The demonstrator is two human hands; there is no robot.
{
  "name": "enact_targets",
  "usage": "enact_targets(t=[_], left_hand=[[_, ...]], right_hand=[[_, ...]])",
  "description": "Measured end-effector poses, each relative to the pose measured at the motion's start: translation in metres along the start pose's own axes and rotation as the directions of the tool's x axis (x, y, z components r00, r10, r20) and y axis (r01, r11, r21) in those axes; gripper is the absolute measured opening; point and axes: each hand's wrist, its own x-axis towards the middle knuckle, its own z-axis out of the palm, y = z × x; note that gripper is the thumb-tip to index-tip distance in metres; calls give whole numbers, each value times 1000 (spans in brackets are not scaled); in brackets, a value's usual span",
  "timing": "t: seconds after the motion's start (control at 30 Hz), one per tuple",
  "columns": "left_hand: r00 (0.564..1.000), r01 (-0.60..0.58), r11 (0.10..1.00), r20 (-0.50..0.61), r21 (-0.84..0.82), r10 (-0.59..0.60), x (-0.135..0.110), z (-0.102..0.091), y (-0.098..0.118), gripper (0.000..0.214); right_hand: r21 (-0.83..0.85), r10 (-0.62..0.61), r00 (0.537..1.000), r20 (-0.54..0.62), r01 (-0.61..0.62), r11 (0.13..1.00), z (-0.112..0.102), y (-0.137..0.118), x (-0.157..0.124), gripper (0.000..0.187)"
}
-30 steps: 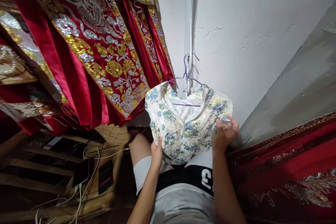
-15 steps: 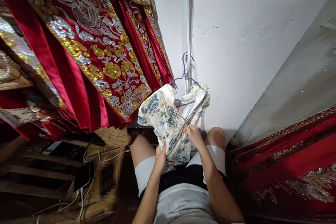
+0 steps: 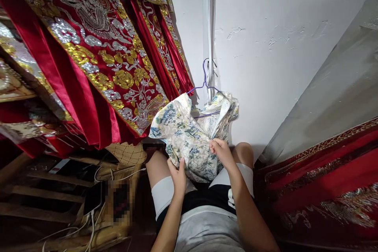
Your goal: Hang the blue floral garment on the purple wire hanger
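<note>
A short-sleeved floral blouse (image 3: 189,138), cream with blue and yellow-green pattern, hangs on a thin purple hanger (image 3: 204,82) in front of my lap. Its V-shaped neckline gapes, showing the hanger's bar inside. At the blouse's lower left side, my left hand (image 3: 178,177) holds the fabric, thumb in front and the other fingers mostly hidden. My right hand (image 3: 221,152) is closed in a pinch on the front edge, just below the neckline.
Red embroidered cloth (image 3: 124,78) with gold and silver sequins hangs at the left. A wooden slatted bench (image 3: 44,179) bears a phone (image 3: 93,197) and white cables. The white wall (image 3: 265,75) stands ahead, with red sequined fabric (image 3: 330,185) at the right.
The blouse has spread wider, its left sleeve shifting left and its right shoulder slightly right. My left hand has moved slightly left, and my right hand a little right.
</note>
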Motion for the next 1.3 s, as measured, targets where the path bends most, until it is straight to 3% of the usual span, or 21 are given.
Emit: enact_targets(t=[0.07, 0.1, 0.2, 0.27, 0.3, 0.37, 0.43, 0.6, 0.7, 0.83, 0.9, 1.0, 1.1, 1.13, 1.2, 1.3], left_hand=[[963, -240, 962, -92, 127, 253, 2, 3, 6, 52], [931, -348, 924, -52, 159, 360, 3, 7, 12, 45], [821, -530, 845, 292, 73, 490, 6, 28, 36, 28], [757, -525, 851, 450, -14, 474, 6, 45, 52, 21], [746, -512, 858, 474, -40, 467, 6, 53, 59, 15], [755, -487, 870, 466, -74, 462, 3, 65, 68, 8], [764, -458, 884, 465, -96, 447, 0, 71, 72, 18], [768, -402, 911, 508, -93, 391, -2, 72, 71, 19], [743, -398, 915, 562, -67, 364, -1, 70, 61, 22], [715, -347, 937, 635, -40, 292, 0, 64, 45, 24], [716, -325, 943, 634, -70, 293, 6, 63, 51, 19], [712, -348, 913, 573, -216, 406, 25, 67, 91, 25], [678, -516, 792, 410, -326, 610, 51, 75, 155, 37], [648, -585, 745, 368, -321, 667, 59, 78, 176, 37], [547, -718, 650, 375, -250, 748, 74, 84, 209, 27], [394, -868, 487, 456, -101, 798, 88, 91, 233, 10]], right_hand=[[-21, 7, 999, 42, -6, 1000, -2, -4, -4, 36], [-32, 16, 997, 72, -13, 999, -2, -6, -6, 37], [-48, 40, 985, 167, -32, 998, 1, -11, -11, 37], [-37, 43, 975, 216, -36, 999, 2, -15, -15, 35], [-27, 36, 974, 224, -30, 999, 2, -18, -16, 35], [0, 12, 980, 198, -12, 1000, -2, -27, -15, 37], [46, -17, 993, 120, 12, 999, -9, -43, -7, 41], [181, -130, 990, -57, 139, 974, -20, -114, 39, 38], [241, -154, 981, -121, 180, 954, -17, -152, 64, 30], [238, -184, 977, -107, 205, 949, -9, -162, 68, 28], [212, -206, 977, -60, 214, 953, -6, -154, 63, 28], [167, -261, 964, -39, 264, 950, -4, -145, 53, 29], [96, -326, 944, -54, 330, 939, -3, -146, 44, 28], [76, -347, 936, -62, 351, 933, -4, -148, 42, 27], [47, -388, 918, -77, 392, 919, -6, -151, 40, 27], [26, -428, 898, -103, 432, 901, -9, -145, 43, 28]])
